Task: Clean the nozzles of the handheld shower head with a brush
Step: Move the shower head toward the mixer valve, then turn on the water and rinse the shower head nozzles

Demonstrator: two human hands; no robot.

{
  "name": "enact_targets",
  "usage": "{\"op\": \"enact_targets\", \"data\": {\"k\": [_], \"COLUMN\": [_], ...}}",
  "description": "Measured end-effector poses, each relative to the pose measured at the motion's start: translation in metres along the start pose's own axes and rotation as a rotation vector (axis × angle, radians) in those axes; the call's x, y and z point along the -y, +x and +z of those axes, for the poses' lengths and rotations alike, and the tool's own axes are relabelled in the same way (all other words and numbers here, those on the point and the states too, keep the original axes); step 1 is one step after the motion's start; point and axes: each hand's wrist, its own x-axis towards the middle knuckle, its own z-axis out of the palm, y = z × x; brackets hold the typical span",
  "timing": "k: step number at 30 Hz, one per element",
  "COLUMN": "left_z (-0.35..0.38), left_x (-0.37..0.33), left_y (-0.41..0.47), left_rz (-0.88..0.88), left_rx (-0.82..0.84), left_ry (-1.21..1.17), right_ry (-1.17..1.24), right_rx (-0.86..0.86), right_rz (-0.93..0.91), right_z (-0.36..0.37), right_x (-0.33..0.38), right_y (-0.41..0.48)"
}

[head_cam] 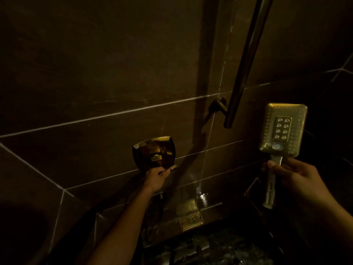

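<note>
Fingers clamped: R hand (295, 176) on shower head (282, 129), L hand (155, 176) on brush (168, 170) by valve (153, 153)

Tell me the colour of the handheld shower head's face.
Shower head: gold, dotted with small nozzles around a centre panel of eight larger ones. Head view.

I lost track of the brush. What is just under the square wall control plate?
The left hand, gripping a thin brush whose tip pokes out to the right. The hand covers the bottom edge of the control plate and most of the brush handle.
</note>
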Motion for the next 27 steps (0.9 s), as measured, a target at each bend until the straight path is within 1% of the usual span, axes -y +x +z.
{"op": "enact_targets", "data": {"k": [8,15,19,22,24,27], "left_z": [0.0,0.0,0.012,0.032,0.049,0.073], "left_x": [-0.001,-0.008,-0.009,-0.017,-0.031,-0.067], "left_y": [-0.002,-0.01,-0.02,-0.04,-0.059,-0.095], "left_rz": [-0.007,-0.021,-0.042,-0.055,-0.01,0.062], "left_rx": [-0.008,-0.029,-0.049,-0.074,-0.072,-0.064], "left_ry": [0.04,0.04,0.018,0.011,-0.001,0.012], "right_ry": [0.015,0.04,-0.001,0.098,0.157,0.15], "right_rx": [-0.032,0.009,-0.03,-0.055,-0.063,-0.101], "right_rz": [0.051,0.052,0.072,0.169,0.266,0.4], "right_z": [-0.002,-0.008,-0.015,-0.016,-0.02,-0.027], "right_x": [-0.007,-0.013,-0.021,-0.03,-0.039,-0.055], "right_y": [-0.008,-0.01,-0.006,-0.007,-0.005,-0.001]}}
